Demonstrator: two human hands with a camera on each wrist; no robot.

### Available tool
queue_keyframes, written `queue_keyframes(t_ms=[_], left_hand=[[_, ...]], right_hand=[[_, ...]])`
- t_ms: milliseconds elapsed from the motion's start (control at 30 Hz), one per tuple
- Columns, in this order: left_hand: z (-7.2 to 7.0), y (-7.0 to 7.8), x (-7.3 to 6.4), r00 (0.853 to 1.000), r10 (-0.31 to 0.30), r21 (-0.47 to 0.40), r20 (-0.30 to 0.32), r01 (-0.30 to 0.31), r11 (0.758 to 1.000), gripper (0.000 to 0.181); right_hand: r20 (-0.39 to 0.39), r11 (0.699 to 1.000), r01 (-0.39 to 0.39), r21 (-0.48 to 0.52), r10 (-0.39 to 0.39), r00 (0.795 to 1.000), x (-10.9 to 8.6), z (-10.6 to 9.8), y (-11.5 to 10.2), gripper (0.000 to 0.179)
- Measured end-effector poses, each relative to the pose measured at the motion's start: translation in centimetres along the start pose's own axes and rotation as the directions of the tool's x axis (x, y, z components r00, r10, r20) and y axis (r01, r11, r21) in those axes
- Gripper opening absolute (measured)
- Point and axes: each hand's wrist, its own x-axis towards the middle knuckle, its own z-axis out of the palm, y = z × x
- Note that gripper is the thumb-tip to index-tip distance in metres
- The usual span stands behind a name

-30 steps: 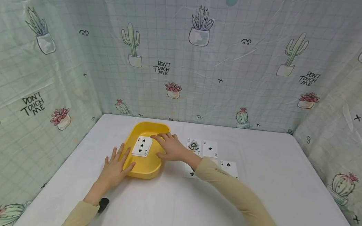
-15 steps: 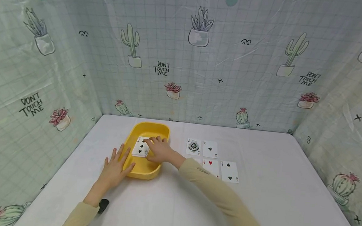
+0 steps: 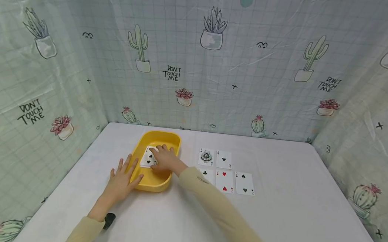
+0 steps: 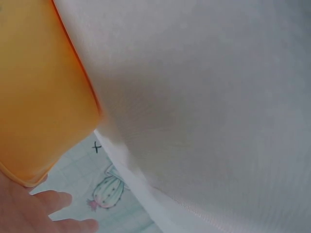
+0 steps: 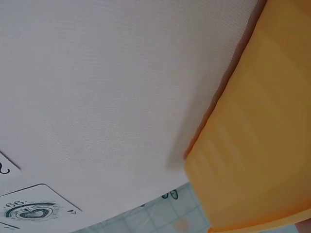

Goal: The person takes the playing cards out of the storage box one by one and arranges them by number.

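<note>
A playing card (image 3: 147, 157), showing black spades, lies face up inside a yellow tray (image 3: 165, 137) on a white table (image 3: 285, 215). The right hand (image 3: 163, 159) rests on the card with its fingers bent over it; whether it pinches the card or only presses it, I cannot tell. The left hand (image 3: 121, 180) lies open, fingers spread, against the tray's near left rim, seemingly steadying it. To the right of the tray, five more cards (image 3: 224, 171) lie face up on the table in two rows, apart from the tray. So one card sits in the tray and five are outside it.
</note>
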Motion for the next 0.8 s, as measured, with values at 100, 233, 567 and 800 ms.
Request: queue_keyframes(t_ms=[100, 233, 567, 800], left_hand=[[0.0, -0.1, 0.0, 1.000, 0.000, 0.002, 0.001, 0.000, 1.000, 0.068], [0.1, -0.3, -0.1, 1.000, 0.004, -0.005, 0.009, -0.003, 1.000, 0.068], [0.1, -0.2, -0.1, 1.000, 0.000, 0.003, -0.019, 0.000, 1.000, 0.068], [0.0, 0.0, -0.1, 1.000, -0.013, 0.016, 0.011, 0.013, 1.000, 0.067]], right_hand=[[0.019, 1.000, -0.011, 0.010, 0.011, 1.000, 0.5, 0.1, -0.2, 0.071], [0.029, 0.999, -0.028, 0.028, 0.027, 0.999, 0.9, 0.2, -0.4, 0.071], [0.092, 0.991, -0.093, 0.095, 0.085, 0.992, 1.3, 0.5, -0.7, 0.077], [0.107, 0.990, -0.121, 0.075, 0.112, 0.988, 1.6, 1.1, -1.0, 0.077]])
